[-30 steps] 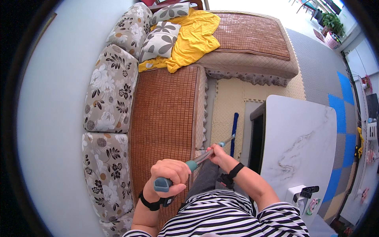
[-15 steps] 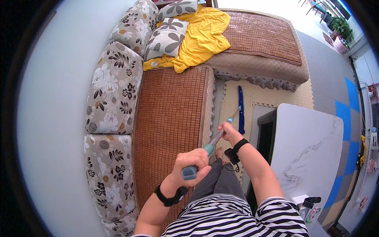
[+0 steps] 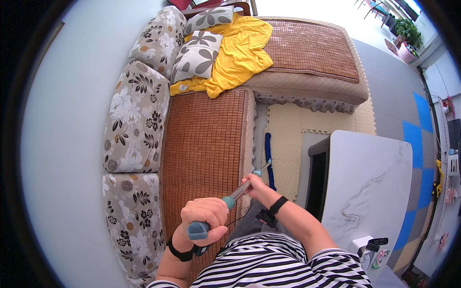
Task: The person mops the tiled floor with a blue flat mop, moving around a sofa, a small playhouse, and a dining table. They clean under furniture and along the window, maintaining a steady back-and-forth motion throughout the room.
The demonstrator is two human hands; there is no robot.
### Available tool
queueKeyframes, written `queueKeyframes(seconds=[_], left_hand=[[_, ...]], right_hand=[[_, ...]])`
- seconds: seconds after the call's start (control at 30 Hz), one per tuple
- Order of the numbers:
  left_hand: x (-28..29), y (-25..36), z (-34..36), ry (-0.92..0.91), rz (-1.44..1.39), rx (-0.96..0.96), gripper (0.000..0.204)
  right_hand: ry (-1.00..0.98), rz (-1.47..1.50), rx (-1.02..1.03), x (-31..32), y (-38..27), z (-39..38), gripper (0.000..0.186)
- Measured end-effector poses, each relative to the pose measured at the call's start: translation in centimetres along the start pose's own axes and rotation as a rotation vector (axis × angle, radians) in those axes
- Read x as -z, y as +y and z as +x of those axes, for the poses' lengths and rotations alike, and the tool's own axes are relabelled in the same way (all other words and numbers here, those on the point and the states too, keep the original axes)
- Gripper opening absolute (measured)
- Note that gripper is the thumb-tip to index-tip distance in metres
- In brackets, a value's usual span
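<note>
- A living room with a flower-patterned corner sofa [image 3: 137, 115] running down the left and across the back, brown tiled mats [image 3: 204, 139] covering its seats
- In the sofa's corner, a rumpled yellow cloth [image 3: 245, 53] beside white cushions [image 3: 198, 54] with grey petals
- On the right, a white marbled tabletop [image 3: 370, 177], with a black remote control [image 3: 377, 245] by a small white box [image 3: 361, 246] near its lower edge
- Beige foam mats [image 3: 288, 115] on the floor between sofa and tabletop
- The mop [image 3: 237, 193] slants from the person's left side up toward the middle, its long blue head [image 3: 268, 151] down at the edge of the beige mats, near the sofa's skirt and apart from the tabletop
- The left hand [image 3: 204, 216] is clamped around the top of the mop's handle, thumb and fingers closed
- The right hand [image 3: 255, 186] is wrapped around the shaft lower down, nearer the blue head
</note>
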State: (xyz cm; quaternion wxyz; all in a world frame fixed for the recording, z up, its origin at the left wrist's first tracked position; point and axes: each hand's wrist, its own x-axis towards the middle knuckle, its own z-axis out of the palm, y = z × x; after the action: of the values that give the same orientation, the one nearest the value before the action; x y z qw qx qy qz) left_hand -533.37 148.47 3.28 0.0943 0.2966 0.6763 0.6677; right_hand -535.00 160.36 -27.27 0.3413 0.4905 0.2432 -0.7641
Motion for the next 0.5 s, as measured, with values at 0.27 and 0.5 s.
queueKeyframes(seconds=[0.27, 0.5], left_hand=[[-1.3, -6.4, 5.2, -0.271, -0.058, -0.113, 0.025], [-0.3, -10.7, 9.5, -0.076, -0.030, 0.040, 0.021]], right_hand=[[0.039, 0.283, 0.255, 5.3, -10.9, 2.4, 0.010], [0.080, 0.205, 0.181, 4.8, -19.6, 8.6, 0.009]])
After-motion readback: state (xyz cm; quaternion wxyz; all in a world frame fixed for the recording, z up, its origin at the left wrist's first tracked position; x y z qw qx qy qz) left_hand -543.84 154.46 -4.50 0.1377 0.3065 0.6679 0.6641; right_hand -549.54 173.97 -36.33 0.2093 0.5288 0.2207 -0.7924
